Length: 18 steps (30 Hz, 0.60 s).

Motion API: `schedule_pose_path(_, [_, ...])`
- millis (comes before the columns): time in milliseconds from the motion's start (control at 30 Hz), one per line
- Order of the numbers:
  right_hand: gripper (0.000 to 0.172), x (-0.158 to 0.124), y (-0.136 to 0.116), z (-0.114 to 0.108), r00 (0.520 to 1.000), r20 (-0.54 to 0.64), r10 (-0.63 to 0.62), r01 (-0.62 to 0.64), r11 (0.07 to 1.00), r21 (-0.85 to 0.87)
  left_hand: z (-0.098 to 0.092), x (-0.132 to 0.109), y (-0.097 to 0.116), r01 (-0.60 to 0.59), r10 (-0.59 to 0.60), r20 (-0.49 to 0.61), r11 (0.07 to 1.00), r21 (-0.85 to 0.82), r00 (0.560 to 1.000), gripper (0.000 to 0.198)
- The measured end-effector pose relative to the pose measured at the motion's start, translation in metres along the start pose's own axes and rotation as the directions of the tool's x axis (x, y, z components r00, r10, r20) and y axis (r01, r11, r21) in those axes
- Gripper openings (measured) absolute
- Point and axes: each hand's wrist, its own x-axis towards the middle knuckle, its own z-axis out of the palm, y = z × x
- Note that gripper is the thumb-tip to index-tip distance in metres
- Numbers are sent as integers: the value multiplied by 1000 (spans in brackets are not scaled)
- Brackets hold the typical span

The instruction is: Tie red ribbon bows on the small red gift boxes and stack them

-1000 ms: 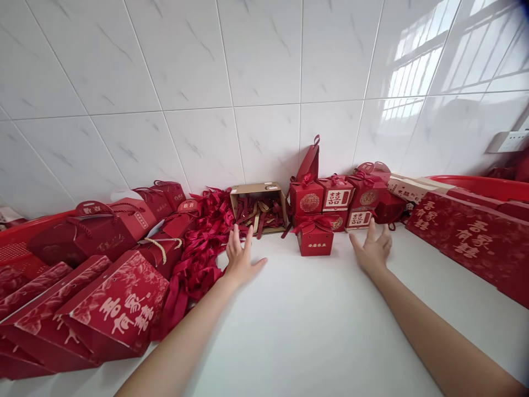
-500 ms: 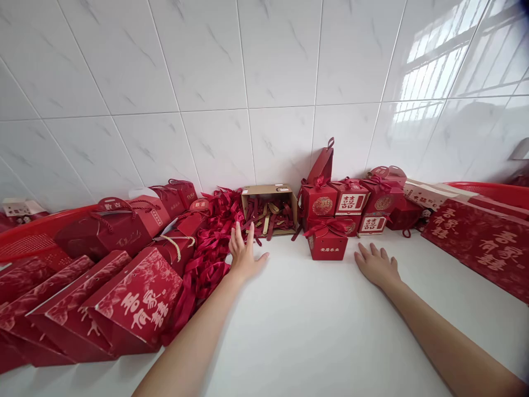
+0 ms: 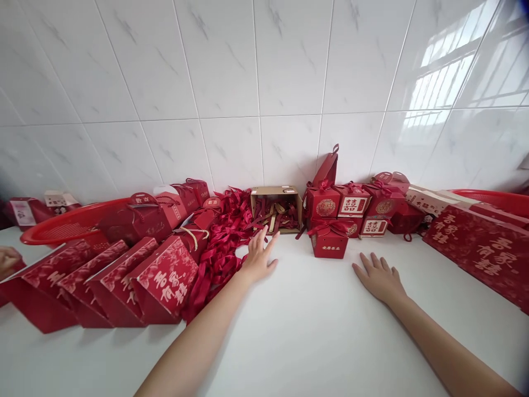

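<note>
My left hand (image 3: 259,257) is stretched forward over the white counter (image 3: 314,331), fingers apart and holding nothing. Its fingertips reach the edge of a heap of red ribbons (image 3: 219,242), just in front of an open cardboard box (image 3: 276,208) lying on its side with ribbons inside. My right hand (image 3: 378,277) rests flat on the counter, fingers spread, empty. It lies a little right of a small red gift box with a bow (image 3: 329,241). Behind that box stand more small red gift boxes (image 3: 351,205), stacked against the tiled wall.
Red paper gift bags (image 3: 161,278) lie overlapping at the left. Behind them is a red plastic basket (image 3: 61,229). Long flat red boxes (image 3: 481,248) and another red basket (image 3: 491,196) fill the right side. Another person's hand (image 3: 8,260) shows at the far left edge.
My right hand came down from the air and now lies flat on the counter. My left hand shifted right toward the cardboard box. The view has swung left.
</note>
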Motion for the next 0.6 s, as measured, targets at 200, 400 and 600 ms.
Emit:
schedule_pose_path(200, [67, -2, 3, -3, 1000, 21, -20, 20, 1000, 19, -6, -28, 44, -51, 48, 83, 998, 33, 995, 53])
schedule_pose_path(400, [67, -7, 4, -5, 999, 23, -44, 43, 997, 58, -28, -53, 91, -91, 77, 181, 993, 71, 981, 40])
schedule_pose_path(600, [65, -8, 5, -3, 998, -16, -60, 62, 987, 149, -95, -66, 113, 135, -197, 251, 960, 245, 948, 23])
